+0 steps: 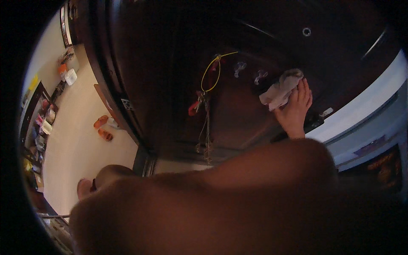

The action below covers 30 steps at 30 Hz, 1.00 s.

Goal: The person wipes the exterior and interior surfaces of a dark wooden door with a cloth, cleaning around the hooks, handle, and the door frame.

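On the upper right part of a dark, glossy door (pixel 170 85), my right hand (pixel 295 108) presses a crumpled pale cloth (pixel 280 91) against the surface. Its thumb lies at the near side of the cloth and the fingers stretch over the far side. Just left of the cloth are two clear hooks (pixel 240 69) stuck to the door. Further left hangs a yellow loop (pixel 211 74) with red bits and a bunch of dried stems (pixel 206 131) below it. My brown sleeve (pixel 263 165) crosses the foreground. My left hand does not show plainly.
A metal ring-shaped peephole (pixel 307 32) sits above the cloth. A small light-coloured latch piece (pixel 326 112) is at the door's right edge. To the left, orange slippers (pixel 104 128) lie on the pale floor, beside a loaded shelf (pixel 40 127). A blurred foot-like shape (pixel 83 189) shows lower left.
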Available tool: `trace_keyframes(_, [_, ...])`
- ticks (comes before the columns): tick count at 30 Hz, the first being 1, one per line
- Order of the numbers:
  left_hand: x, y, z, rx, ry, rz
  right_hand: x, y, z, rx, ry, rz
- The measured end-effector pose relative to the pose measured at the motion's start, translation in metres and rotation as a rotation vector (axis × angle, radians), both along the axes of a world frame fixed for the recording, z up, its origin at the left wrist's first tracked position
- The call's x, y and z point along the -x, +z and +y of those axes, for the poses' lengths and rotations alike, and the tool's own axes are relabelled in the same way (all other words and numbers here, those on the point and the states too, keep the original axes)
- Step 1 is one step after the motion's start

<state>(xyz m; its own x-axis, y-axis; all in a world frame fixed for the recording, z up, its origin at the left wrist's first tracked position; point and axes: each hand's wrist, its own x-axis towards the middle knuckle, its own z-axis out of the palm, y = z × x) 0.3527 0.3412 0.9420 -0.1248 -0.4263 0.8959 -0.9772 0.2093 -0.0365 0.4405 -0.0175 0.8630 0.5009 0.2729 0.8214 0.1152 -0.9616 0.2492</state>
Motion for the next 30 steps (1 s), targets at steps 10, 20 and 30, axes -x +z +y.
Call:
trace_keyframes(10, [0.000, -0.006, 0.027, 0.014, 0.081, -0.021, -0.019, 0.062, -0.030, 0.053, -0.090, -0.325])
trace_keyframes(20, [0.001, -0.009, 0.038, 0.020, 0.141, 0.006, -0.022, -0.005, 0.000, -0.004, -0.191, -0.254])
trace_keyframes(30, [0.008, -0.005, 0.064, 0.019, 0.176, -0.015, -0.032, 0.071, -0.048, -0.422, 0.098, -0.406])
